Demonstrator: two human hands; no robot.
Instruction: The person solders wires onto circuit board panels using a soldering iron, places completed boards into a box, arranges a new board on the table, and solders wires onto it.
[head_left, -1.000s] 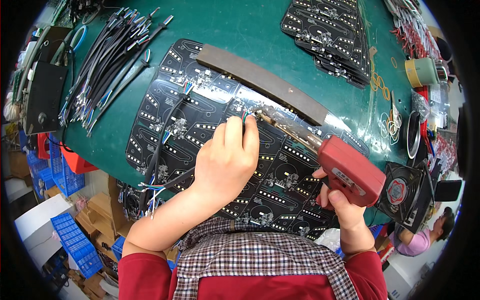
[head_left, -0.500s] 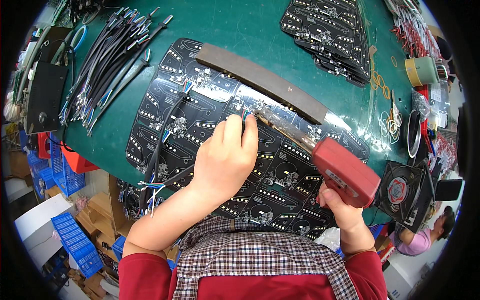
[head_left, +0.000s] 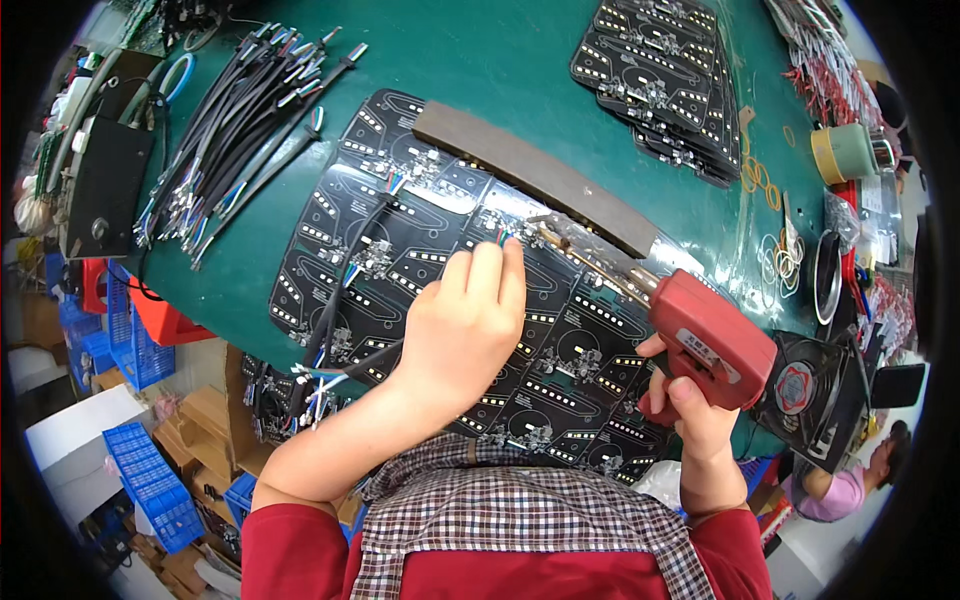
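My left hand (head_left: 465,330) pinches the end of a black-sheathed cable (head_left: 375,357). Its thin coloured wires (head_left: 503,237) meet the upper middle of a black circuit-board panel (head_left: 420,262) at my fingertips, which partly hide them. My right hand (head_left: 697,412) grips a red soldering gun (head_left: 712,345) by its handle, with one finger lifted beside the front. The gun's long metal tip points left over the panel, slightly to the right of the wires. Another black cable (head_left: 345,260) lies down the panel's left side, its coloured wires on a board there.
A dark grey bar (head_left: 530,175) rests across the panel's far edge. Many black cables (head_left: 245,140) lie bundled at far left, and stacked circuit boards (head_left: 660,85) at far right. Rubber bands (head_left: 788,250), a green tape-like roll (head_left: 842,152) and a fan (head_left: 805,385) are on the right.
The soldering gun's tip has drawn back a little rightward from the wires, and a right finger has lifted off the handle's front. The left hand keeps its pinch. The whole view has shifted slightly.
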